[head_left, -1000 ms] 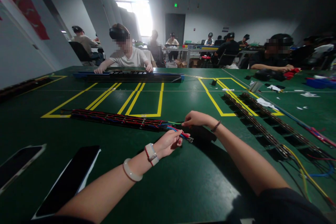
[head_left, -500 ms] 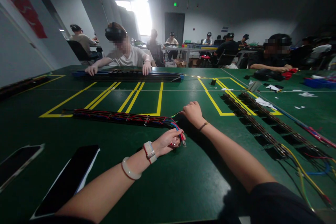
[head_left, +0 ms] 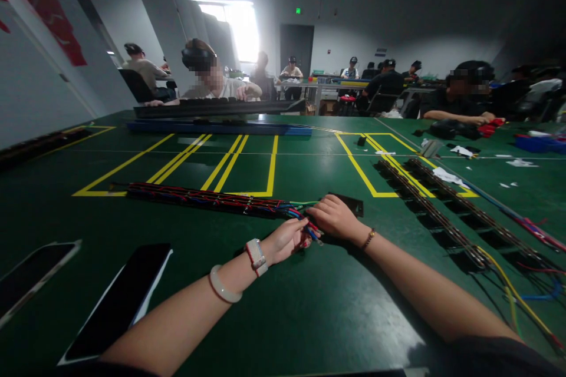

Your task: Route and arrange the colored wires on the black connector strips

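Observation:
A long dark strip (head_left: 203, 198) laced with red and blue wires lies across the green table. From its right end comes a bunch of cables (head_left: 295, 212), red, blue and green. My left hand (head_left: 287, 240) is closed around the red and blue ones, whose ends with a metal lug poke out past the fingers. Just beyond it, my right hand (head_left: 335, 215) has its fingers curled over the green wire (head_left: 305, 204), close to the cable ends; its fingertips are partly hidden. Behind my right hand lies a dark flat piece (head_left: 356, 206).
Two phones (head_left: 124, 294) (head_left: 35, 274) lie at the left. Dark strips with wires (head_left: 435, 215) (head_left: 480, 212) rest at the right. Yellow tape (head_left: 272, 168) marks the table. Opposite, a co-worker holds a long black piece (head_left: 221, 107) above a blue rail (head_left: 221, 128).
My right hand has come down and slightly right, closer to the cable ends. My left hand keeps its grip. The co-worker opposite has raised the black piece off the blue rail.

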`<state>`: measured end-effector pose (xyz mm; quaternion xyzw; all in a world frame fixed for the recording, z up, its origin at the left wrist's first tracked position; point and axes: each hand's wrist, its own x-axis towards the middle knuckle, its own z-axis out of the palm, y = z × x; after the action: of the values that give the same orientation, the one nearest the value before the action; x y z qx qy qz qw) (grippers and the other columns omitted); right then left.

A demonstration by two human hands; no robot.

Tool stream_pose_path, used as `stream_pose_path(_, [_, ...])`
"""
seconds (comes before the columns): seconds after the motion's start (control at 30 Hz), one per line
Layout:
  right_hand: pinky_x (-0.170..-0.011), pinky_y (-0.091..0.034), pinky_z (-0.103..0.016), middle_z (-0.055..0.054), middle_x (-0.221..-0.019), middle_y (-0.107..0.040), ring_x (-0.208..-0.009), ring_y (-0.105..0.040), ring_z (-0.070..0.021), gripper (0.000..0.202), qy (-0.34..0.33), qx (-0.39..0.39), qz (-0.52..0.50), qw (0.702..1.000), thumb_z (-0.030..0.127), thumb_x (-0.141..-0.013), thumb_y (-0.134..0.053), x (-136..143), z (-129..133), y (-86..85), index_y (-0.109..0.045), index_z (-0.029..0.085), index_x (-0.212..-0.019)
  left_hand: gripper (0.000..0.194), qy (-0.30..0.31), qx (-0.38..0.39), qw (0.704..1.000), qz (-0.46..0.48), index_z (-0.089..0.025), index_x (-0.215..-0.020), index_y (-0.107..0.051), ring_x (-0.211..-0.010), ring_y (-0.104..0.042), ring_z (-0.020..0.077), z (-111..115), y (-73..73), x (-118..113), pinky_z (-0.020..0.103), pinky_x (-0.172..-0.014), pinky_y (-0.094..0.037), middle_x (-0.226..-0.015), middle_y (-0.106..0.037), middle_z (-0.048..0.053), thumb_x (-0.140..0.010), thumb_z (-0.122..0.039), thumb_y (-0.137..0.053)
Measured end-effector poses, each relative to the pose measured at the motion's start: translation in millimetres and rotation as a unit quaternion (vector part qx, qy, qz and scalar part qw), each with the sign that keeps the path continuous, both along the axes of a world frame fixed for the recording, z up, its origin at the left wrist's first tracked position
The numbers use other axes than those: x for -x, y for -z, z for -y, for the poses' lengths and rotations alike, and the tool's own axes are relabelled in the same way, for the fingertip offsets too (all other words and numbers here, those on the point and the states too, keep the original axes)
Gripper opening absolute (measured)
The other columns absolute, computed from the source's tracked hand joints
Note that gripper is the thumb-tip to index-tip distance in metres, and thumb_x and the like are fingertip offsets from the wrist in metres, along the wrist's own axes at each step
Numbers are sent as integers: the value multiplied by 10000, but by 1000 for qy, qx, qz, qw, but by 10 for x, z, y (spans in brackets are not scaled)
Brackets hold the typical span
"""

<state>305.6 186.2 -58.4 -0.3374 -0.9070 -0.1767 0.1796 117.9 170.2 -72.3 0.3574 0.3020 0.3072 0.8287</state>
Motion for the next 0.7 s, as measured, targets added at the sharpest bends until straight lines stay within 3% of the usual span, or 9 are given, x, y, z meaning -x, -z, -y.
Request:
stream_pose_path(0.13, [-842, -364, -328, -105, -942, -631, -838, -516, -167, 340, -108, 30, -15, 994, 302, -936, -404, -103, 10, 74, -554, 123, -1184, 180, 1, 31, 999, 37, -86, -861, -546, -539, -534, 104, 8, 12, -9, 222, -531, -389, -738, -616, 96, -916, -190, -410])
stream_pose_path(0.23, [-788, -379, -312, -93, -891, -632, -793, -510, -163, 346, -97, 59, -55, 992, 328, -957, -368, -63, -9, 104, -561, 136, -1171, 147, -31, 18, 999, 30, -86, -928, -531, -565, -547, 105, 57, -11, -22, 222, -551, -399, -772, -624, 98, -917, -173, -413])
stream_pose_path(0.33, [-763, -383, -289, -94, -860, -622, -787, -520, -160, 406, -47, 123, -140, 981, 358, -988, -257, 61, -44, 54, -594, 136, -1032, 98, -57, -9, 998, -3, -108, -955, -482, -551, -551, 98, 106, -26, -45, 214, -551, -396, -772, -632, 90, -922, -151, -401])
stream_pose_path(0.47, [-664, -369, -231, -56, -784, -608, -709, -549, -133, 474, 94, 238, -212, 943, 408, -1004, -162, 345, -174, -204, -544, 153, -887, 55, -49, -10, 999, -18, -138, -885, -421, -533, -557, 101, 113, -10, -69, 212, -544, -396, -747, -632, 82, -923, -150, -384])
stream_pose_path(0.6, [-594, -350, -241, -75, -772, -631, -671, -584, -162, 423, 213, 216, -93, 948, 403, -1002, -197, 800, -323, -503, -541, 159, -975, 42, -61, -17, 997, -33, -134, -869, -457, -491, -526, 99, 97, 11, -75, 212, -504, -371, -690, -607, 50, -892, -126, -423])
stream_pose_path(0.7, [-594, -372, -271, -121, -788, -643, -684, -610, -201, 296, 204, 168, 17, 964, 279, -972, -314, 1173, -326, -564, -570, 130, -961, 37, -74, -2, 997, -15, -119, -865, -528, -503, -510, 95, 115, 1, -54, 216, -511, -377, -661, -582, 30, -854, -116, -493])
